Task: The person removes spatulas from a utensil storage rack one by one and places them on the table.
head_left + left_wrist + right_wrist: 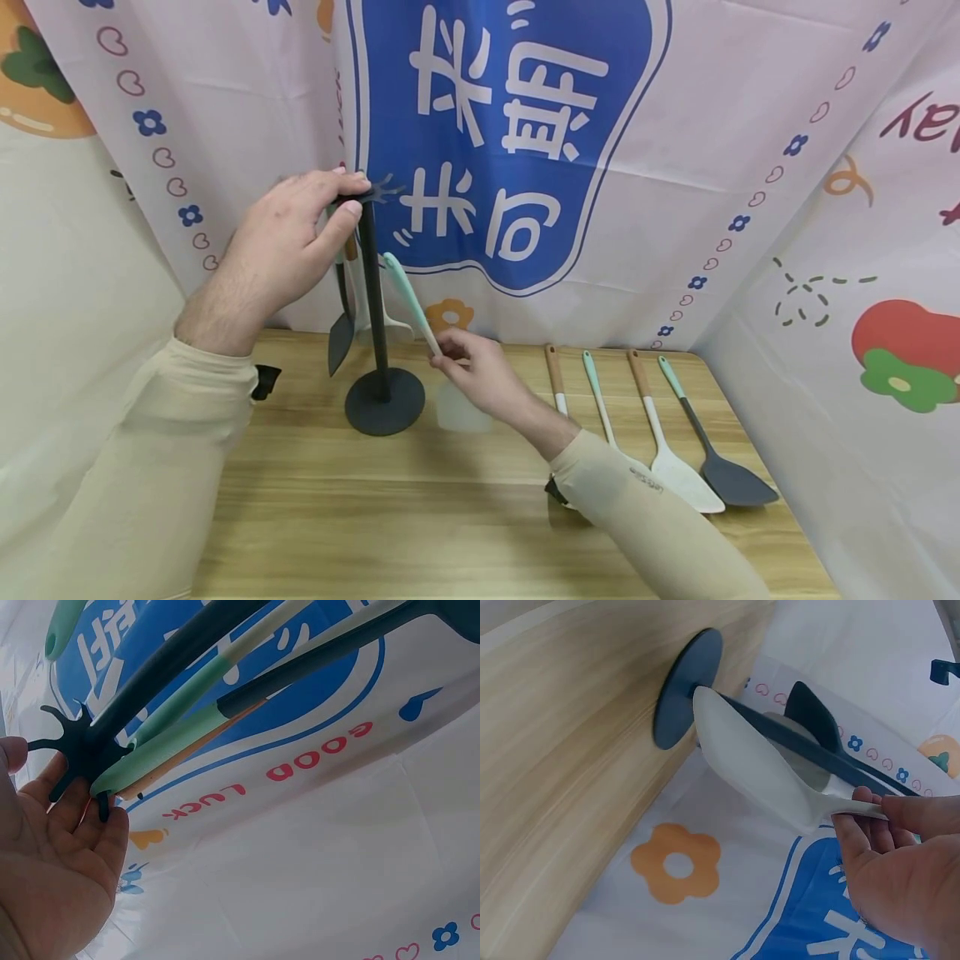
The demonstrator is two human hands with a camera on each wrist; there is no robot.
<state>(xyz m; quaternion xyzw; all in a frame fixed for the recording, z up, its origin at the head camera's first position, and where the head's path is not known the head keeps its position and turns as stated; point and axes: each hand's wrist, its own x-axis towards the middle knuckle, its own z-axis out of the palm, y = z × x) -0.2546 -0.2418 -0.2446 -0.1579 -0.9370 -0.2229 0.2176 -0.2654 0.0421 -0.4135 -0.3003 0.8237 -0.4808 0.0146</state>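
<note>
At the top of a dark utensil stand (377, 308), my left hand (288, 242) grips the hooked crown (79, 750), thumb and fingers among its hooks. My right hand (483, 371) pinches a white spatula (750, 765) by the shaft below its mint handle (405, 287). That spatula is tilted just right of the pole, handle end up and blade down; it is off the hooks. Several utensils hang on the stand's far left side, including a dark spatula (341, 337) with a mint handle (165, 754).
On the right of the wooden table (337, 517) lie a dark spatula (738, 479), a white spatula with a wooden handle (682, 479), and two more utensils partly under my right forearm. A printed cloth (637, 208) hangs close behind the stand.
</note>
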